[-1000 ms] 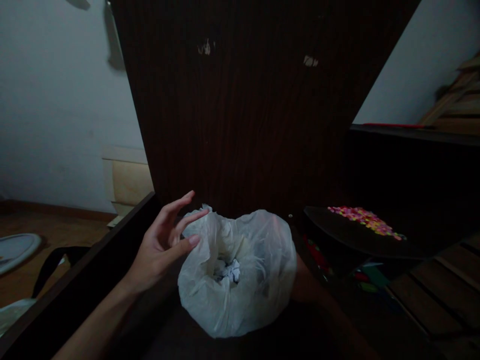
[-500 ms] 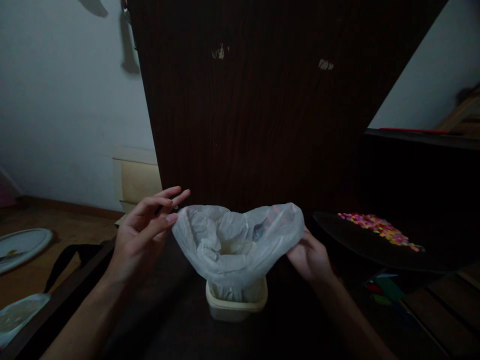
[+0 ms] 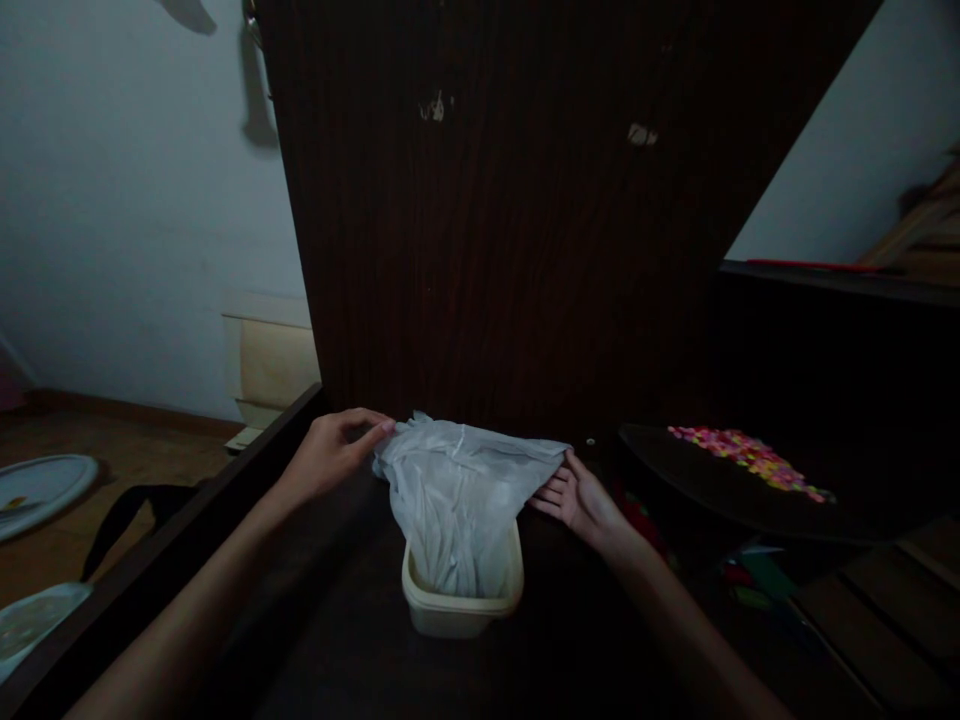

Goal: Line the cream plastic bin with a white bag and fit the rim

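A thin whitish plastic bag [image 3: 465, 490] stands up out of a small cream plastic container [image 3: 463, 605], with its lower part inside the rim. My left hand [image 3: 341, 445] pinches the bag's upper left corner between thumb and fingers. At the upper right corner, my right hand [image 3: 581, 500] grips the edge with the thumb, its other fingers stretched behind the plastic. The bag's top edge is drawn nearly straight between both hands, and its mouth looks closed from here. What lies inside the container is hidden by the bag.
The container rests on a dark wooden surface [image 3: 322, 650] before a tall dark panel [image 3: 480, 230]. Many small colourful pieces [image 3: 750, 460] lie on a dark corner shelf [image 3: 697, 490] at right. A raised edge [image 3: 172, 565] runs along the left. White dishes sit beyond it.
The bag's mouth was wide open and is now pulled flat. My left hand has gone from spread fingers to a pinch on the corner. My right hand has moved slightly left.
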A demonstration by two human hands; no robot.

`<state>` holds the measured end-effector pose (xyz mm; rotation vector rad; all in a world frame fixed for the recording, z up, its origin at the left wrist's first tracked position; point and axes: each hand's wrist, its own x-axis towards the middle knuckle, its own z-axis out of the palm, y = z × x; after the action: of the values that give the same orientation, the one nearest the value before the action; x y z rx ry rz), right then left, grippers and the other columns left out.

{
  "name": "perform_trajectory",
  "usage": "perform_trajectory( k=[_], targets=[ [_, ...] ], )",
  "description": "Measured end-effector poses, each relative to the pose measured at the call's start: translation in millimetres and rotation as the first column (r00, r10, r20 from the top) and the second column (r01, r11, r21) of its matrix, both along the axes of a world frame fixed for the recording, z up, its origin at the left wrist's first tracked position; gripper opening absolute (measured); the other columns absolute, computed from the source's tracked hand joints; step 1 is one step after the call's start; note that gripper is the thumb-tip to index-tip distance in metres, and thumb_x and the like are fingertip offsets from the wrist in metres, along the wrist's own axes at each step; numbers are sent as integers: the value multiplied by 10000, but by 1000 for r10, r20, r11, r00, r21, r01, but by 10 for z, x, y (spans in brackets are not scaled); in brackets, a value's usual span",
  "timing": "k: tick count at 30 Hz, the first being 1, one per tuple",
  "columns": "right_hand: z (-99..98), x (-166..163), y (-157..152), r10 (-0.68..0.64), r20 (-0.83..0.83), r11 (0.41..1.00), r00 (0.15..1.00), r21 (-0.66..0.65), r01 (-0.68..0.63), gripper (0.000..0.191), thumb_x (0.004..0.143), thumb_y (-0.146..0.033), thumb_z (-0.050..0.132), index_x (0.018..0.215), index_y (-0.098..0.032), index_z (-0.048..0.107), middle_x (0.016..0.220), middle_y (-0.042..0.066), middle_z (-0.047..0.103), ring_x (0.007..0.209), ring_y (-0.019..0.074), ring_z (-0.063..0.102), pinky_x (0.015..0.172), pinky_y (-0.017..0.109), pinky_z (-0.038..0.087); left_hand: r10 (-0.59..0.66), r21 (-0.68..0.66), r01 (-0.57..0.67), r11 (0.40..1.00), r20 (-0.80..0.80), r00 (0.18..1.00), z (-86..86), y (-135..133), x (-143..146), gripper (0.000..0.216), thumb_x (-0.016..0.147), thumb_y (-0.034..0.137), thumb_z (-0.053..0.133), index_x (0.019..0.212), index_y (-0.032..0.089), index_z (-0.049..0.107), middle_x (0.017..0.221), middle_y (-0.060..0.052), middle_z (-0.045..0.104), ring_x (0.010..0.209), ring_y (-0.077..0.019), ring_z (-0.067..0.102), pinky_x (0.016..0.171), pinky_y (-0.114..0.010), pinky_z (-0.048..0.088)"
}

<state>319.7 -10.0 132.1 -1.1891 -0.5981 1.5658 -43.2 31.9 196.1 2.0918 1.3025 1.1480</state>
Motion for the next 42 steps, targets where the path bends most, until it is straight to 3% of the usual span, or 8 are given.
perform_trajectory(
  k=[5,12,16,21,26,33,39,42],
  targets=[
    [75,-30,-92,179,35,981,983,-82,-176,385,1066,-350,380,929,-135,669,839,118,784,720,223,772,768,379,608,79,14,-78,997,-18,997,79,85,-41,416,819,586,626,902,198,752,986,-94,794,919,-295,728,832,-398,551],
    [-29,1,-175,477,65,874,877,-141,-465,842,1013,-705,264,755,-48,723,755,214,752,705,245,759,747,368,585,322,167,-307,937,-74,944,16,-189,-49,429,862,629,557,826,213,658,871,-76,738,829,-276,691,759,-353,512],
    [-103,-51,-171,515,79,856,853,-8,-516,596,885,-688,620,882,-103,735,830,136,776,785,207,746,923,377,529,105,-289,-129,948,-98,990,-156,-400,-14,586,900,737,416,722,224,637,653,-48,692,658,-267,680,622,-334,498],
    [-10,-234,-109,445,80,868,892,205,-452,514,742,-625,800,972,-170,739,1027,116,784,1079,270,704,1107,455,416,66,-628,148,764,305,950,-398,-470,54,719,815,760,582,1269,204,616,1007,-98,761,851,-315,740,682,-384,588],
    [186,-375,19,315,74,878,946,357,-320,402,716,-504,845,940,-185,749,1098,97,777,1178,291,658,1110,451,431,45,-459,237,856,523,851,-307,-479,157,773,832,644,690,1455,247,460,1220,-91,664,1066,-280,667,928,-383,543],
    [617,-641,71,322,107,849,941,406,-337,460,615,-356,918,1009,-186,752,1078,85,785,1080,299,710,1035,456,513,-191,-83,250,965,430,882,146,-445,451,629,944,429,625,1492,253,372,1052,-53,656,893,-213,634,802,-319,535],
    [849,-1000,-13,358,218,733,908,536,-418,580,622,-249,908,1163,-224,702,1155,48,764,1133,254,693,1094,449,482,-301,94,285,954,298,906,385,-402,815,761,942,397,628,1570,226,232,1178,-101,679,985,-257,697,913,-384,562],
    [855,-1079,-16,268,160,773,950,552,-311,520,624,-254,905,1107,-213,718,1141,56,766,1099,262,702,1097,452,477,-371,63,369,927,293,881,464,-432,896,717,982,408,565,1576,208,218,1039,-77,717,966,-258,711,915,-401,561]
  ],
)
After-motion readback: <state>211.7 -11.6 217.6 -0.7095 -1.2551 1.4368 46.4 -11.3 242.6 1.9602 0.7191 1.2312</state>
